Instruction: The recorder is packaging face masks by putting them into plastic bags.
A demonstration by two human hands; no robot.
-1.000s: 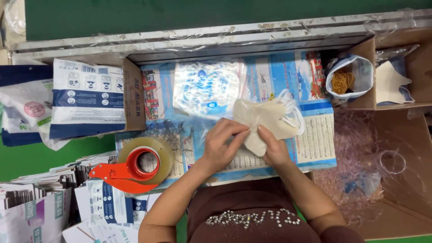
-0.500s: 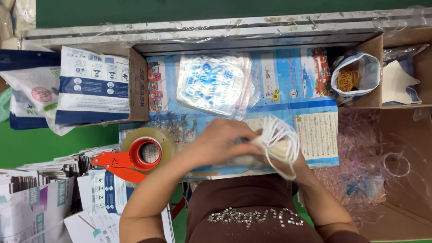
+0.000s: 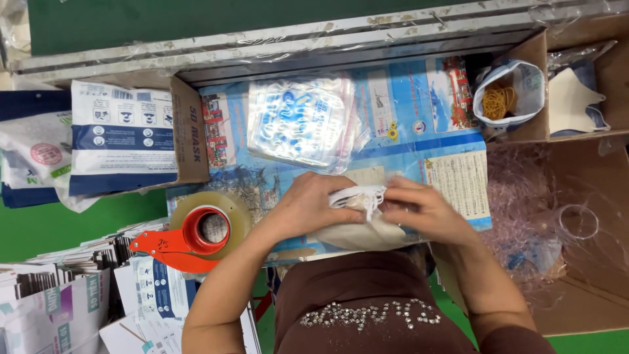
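Blue printed sheeting (image 3: pixel 419 151) covers the bench where the stack of pale masks (image 3: pixel 357 229) lies, both hands closed on it (left hand (image 3: pixel 308 206), right hand (image 3: pixel 419 210)), so I would square its edges while gathering the white ear loops (image 3: pixel 363 195).

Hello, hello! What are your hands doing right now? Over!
Left hand and right hand both gripping a folded stack of white masks. Stack sits on the blue table mat. Tape dispenser off to the left, not blocking.
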